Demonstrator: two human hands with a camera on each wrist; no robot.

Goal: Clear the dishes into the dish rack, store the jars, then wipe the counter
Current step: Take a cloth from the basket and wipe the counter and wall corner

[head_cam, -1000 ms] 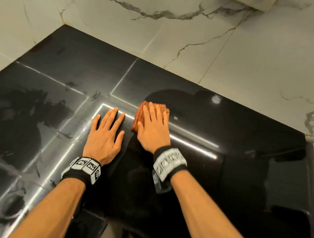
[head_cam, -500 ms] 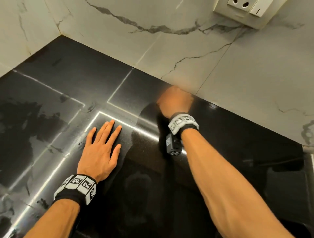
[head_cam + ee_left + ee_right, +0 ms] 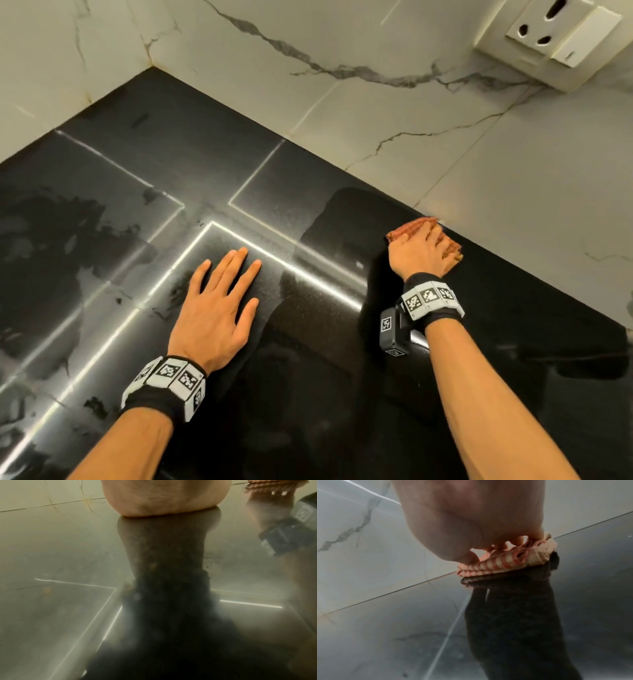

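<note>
No readable brand names or words anywhere — the only printed stuff is the black-and-white square marker codes on the wristbands (image 3: 168,378) and on the small black camera block (image 3: 394,329) strapped under the right wrist. The wall socket (image 3: 548,37) top right is plain white, and the mark on its switch is too small to make out.

The right hand (image 3: 419,251) is pressing down flat on a folded orange-and-cream striped cloth (image 3: 416,226), right at the back edge of the black counter (image 3: 342,394) where it meets the marble-look wall tiles (image 3: 513,171). The right wrist view shows the cloth (image 3: 505,562) bunched under the fingers (image 3: 503,546), which look only slightly bent on top of it rather than wrapped around it. The left hand (image 3: 215,308) lies palm down on the counter with fingers straight and a bit spread, holding nothing; the left wrist view just shows the heel of the hand (image 3: 164,497) on the glossy surface.

Versus a second ago — the cloth hand was right beside the left hand near the middle of the counter, then shot up toward the wall, and now it's slid off to the right along that back edge, well apart from the left hand. The left hand has barely moved.
</note>
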